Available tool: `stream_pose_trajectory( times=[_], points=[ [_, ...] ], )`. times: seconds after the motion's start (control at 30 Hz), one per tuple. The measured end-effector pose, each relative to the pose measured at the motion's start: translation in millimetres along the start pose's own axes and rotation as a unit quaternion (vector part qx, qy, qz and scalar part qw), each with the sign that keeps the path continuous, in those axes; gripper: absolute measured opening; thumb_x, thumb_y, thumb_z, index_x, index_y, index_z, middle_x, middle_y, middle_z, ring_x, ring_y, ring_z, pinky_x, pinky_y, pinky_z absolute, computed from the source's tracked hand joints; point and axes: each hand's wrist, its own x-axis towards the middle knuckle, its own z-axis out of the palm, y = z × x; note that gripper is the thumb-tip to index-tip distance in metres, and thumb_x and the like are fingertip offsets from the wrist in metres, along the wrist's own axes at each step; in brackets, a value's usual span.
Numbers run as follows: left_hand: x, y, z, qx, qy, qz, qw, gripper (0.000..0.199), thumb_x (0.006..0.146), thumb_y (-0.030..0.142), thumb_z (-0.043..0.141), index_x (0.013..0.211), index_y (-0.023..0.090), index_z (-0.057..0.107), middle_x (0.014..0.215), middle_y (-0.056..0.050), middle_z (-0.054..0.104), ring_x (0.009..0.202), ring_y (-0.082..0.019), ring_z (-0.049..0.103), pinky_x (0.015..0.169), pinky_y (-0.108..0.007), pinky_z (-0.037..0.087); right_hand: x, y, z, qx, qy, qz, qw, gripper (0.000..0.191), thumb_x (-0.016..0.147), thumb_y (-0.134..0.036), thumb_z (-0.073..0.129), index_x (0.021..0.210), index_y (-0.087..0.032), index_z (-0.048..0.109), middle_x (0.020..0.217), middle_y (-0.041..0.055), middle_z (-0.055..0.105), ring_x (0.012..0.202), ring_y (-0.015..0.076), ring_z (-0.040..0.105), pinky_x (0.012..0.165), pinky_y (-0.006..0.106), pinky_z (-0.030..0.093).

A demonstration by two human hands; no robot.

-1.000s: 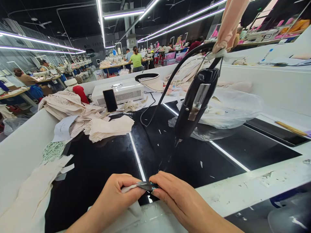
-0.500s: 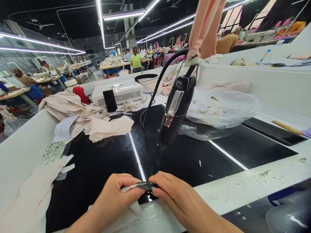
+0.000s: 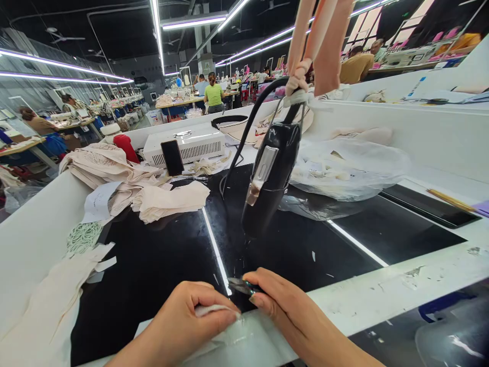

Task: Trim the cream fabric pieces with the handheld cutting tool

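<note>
My left hand (image 3: pixel 193 318) is closed, pinching a small white piece of fabric (image 3: pixel 212 309) between thumb and fingers near the table's front edge. My right hand (image 3: pixel 280 306) is closed on a pair of thread snips (image 3: pixel 244 286), whose dark blades point left over the black tabletop. A small gap separates the blades from the fabric. Beyond my hands hangs a black handheld tool (image 3: pixel 271 176), tied up by knotted peach cloth (image 3: pixel 300 79), its lower end above the black surface. The part of the fabric inside my left palm is hidden.
Cream fabric pieces (image 3: pixel 171 201) and a coil of pale green cord (image 3: pixel 84 237) lie to the left. At the back are a phone (image 3: pixel 172 158) and a white vented box (image 3: pixel 191 145). A clear plastic bag (image 3: pixel 344 173) rests at right. People sit farther off.
The snips have moved away from the fabric, and my hands have drawn apart slightly. My left hand is a little lower and farther right. The hanging tool has swung left.
</note>
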Motion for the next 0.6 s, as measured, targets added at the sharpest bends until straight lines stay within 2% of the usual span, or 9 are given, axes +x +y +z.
stream_pose_trajectory(
  times=[0.07,0.13,0.2,0.3,0.37,0.5,0.57,0.6],
  points=[
    [-4,-4,2.0,0.017,-0.044,0.002,0.999,0.021,0.082,0.037,0.073,0.090,0.025,0.087,0.078,-0.003,0.070,0.069,-0.015,0.056,0.067,-0.025,0.043,-3,2,-3,0.002,0.024,0.007,1.000,0.043,0.109,-0.054,0.034,0.121,-0.025,0.064,0.099,0.0058,0.072,0.091,0.0214,0.069,0.081,0.033,0.056],
    [-8,-8,3.9,0.030,-0.080,0.016,0.996,0.021,0.083,0.040,0.075,0.094,0.027,0.087,0.076,-0.003,0.068,0.067,-0.015,0.055,0.065,-0.024,0.042,-3,2,-4,-0.002,0.018,-0.001,1.000,0.042,0.110,-0.050,0.033,0.122,-0.025,0.064,0.101,0.0068,0.073,0.092,0.0216,0.070,0.084,0.035,0.058],
    [-12,-12,5.4,0.038,-0.105,0.039,0.993,0.025,0.086,0.047,0.075,0.096,0.028,0.087,0.075,-0.003,0.068,0.067,-0.015,0.056,0.065,-0.024,0.042,2,0,-2,-0.009,-0.003,-0.037,0.999,0.041,0.111,-0.045,0.032,0.123,-0.024,0.065,0.108,0.0082,0.074,0.099,0.0217,0.070,0.089,0.036,0.059],
    [-16,-15,6.1,0.047,-0.131,0.067,0.988,0.035,0.093,0.059,0.068,0.100,0.030,0.086,0.074,-0.005,0.070,0.072,-0.017,0.058,0.069,-0.024,0.043,14,-4,7,-0.054,-0.027,-0.102,0.993,0.038,0.111,-0.036,0.036,0.134,-0.021,0.063,0.126,0.0108,0.074,0.124,0.0249,0.065,0.104,0.040,0.055],
    [-18,-15,5.7,0.048,-0.140,0.077,0.986,0.043,0.095,0.066,0.063,0.103,0.031,0.086,0.075,-0.006,0.070,0.076,-0.018,0.059,0.071,-0.025,0.044,21,-5,12,-0.098,-0.042,-0.134,0.985,0.037,0.110,-0.031,0.039,0.136,-0.018,0.063,0.129,0.0114,0.074,0.132,0.0281,0.060,0.109,0.044,0.053],
    [-24,-13,1.8,0.032,-0.129,0.071,0.989,0.047,0.092,0.071,0.063,0.102,0.031,0.086,0.080,-0.007,0.069,0.077,-0.018,0.057,0.070,-0.024,0.044,13,2,6,-0.128,-0.050,-0.176,0.975,0.035,0.110,-0.031,0.039,0.123,-0.017,0.069,0.116,0.0109,0.078,0.119,0.0274,0.068,0.103,0.043,0.056],
    [-26,-11,-2.5,0.029,-0.115,0.057,0.991,0.039,0.092,0.063,0.068,0.100,0.030,0.087,0.081,-0.007,0.068,0.075,-0.017,0.057,0.068,-0.024,0.044,-2,13,-8,-0.136,-0.021,-0.185,0.973,0.035,0.110,-0.036,0.039,0.117,-0.021,0.070,0.108,0.0098,0.079,0.108,0.0263,0.071,0.094,0.040,0.059],
    [-27,-9,-5.2,0.030,-0.105,0.052,0.993,0.034,0.092,0.056,0.070,0.099,0.028,0.087,0.080,-0.006,0.067,0.074,-0.016,0.057,0.068,-0.024,0.043,-11,20,-17,-0.153,0.000,-0.178,0.972,0.035,0.109,-0.037,0.039,0.119,-0.023,0.070,0.110,0.0097,0.079,0.108,0.0268,0.071,0.096,0.041,0.058]
  ],
)
